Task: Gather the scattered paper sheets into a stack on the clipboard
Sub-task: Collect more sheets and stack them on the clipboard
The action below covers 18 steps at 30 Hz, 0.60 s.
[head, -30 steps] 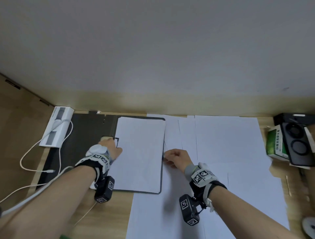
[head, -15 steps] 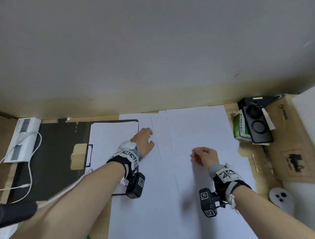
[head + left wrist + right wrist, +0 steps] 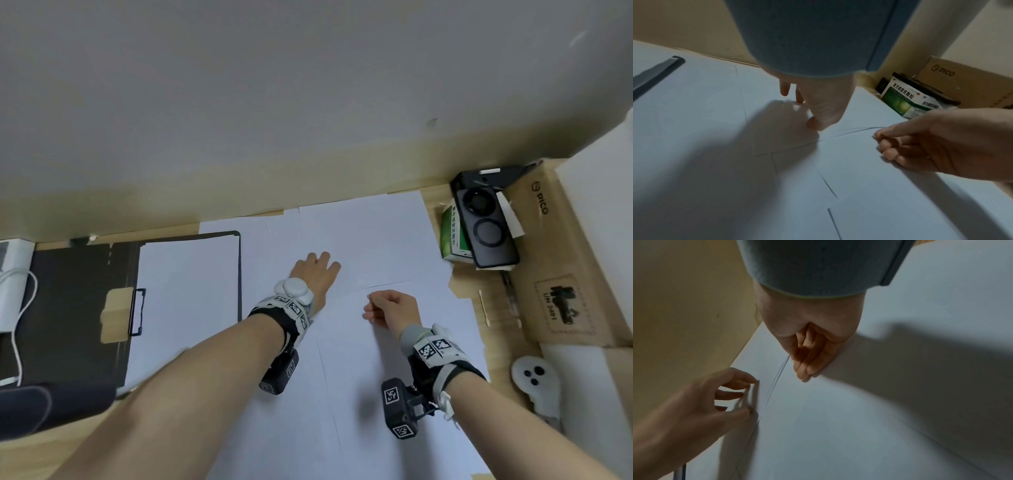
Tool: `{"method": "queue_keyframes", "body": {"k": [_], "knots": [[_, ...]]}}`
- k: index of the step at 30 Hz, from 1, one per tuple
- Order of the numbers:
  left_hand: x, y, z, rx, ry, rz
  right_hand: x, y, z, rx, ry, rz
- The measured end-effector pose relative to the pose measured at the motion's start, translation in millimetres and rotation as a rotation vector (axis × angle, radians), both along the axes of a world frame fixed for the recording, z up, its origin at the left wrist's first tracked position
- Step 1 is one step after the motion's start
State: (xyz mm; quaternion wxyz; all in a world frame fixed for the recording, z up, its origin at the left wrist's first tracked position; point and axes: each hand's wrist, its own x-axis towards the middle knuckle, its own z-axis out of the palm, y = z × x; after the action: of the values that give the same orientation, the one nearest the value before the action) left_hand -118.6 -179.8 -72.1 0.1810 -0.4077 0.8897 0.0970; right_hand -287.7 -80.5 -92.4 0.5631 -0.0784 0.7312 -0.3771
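The black clipboard (image 3: 239, 281) lies at the left with one white sheet (image 3: 185, 301) on it, its clip (image 3: 137, 311) on the left side. Its edge (image 3: 657, 71) shows in the left wrist view. Several loose white sheets (image 3: 359, 240) overlap across the desk to its right. My left hand (image 3: 318, 263) (image 3: 803, 110) (image 3: 740, 394) presses spread, straight fingers on these sheets. Just right of it, my right hand (image 3: 371, 303) (image 3: 881, 141) (image 3: 803, 368) has its fingers curled and pinches the slightly raised edge of a sheet (image 3: 857, 129).
A green medicine box (image 3: 452, 236) with a black phone (image 3: 483, 229) on it sits at the back right, beside a cardboard box (image 3: 555, 257). A white controller (image 3: 534, 380) lies at the right; a white charger and cable (image 3: 13, 274) at the far left. The wall rises right behind.
My left hand has left the clipboard's clip and moved right onto the loose sheets. My right hand has shifted right to a sheet edge, which now lifts. The view has swung right.
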Motion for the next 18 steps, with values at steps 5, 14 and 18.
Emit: {"method": "queue_keyframes", "body": {"k": [5,14,18], "knots": [[7,-7,3,0.033,0.066,-0.012,-1,0,1,-0.008,0.004,0.023],[6,11,10,0.011,-0.048,0.015,-1,3,1,0.006,0.037,0.042],[11,15,6,0.006,-0.038,-0.004,-1,3,2,0.014,0.048,0.043]]}}
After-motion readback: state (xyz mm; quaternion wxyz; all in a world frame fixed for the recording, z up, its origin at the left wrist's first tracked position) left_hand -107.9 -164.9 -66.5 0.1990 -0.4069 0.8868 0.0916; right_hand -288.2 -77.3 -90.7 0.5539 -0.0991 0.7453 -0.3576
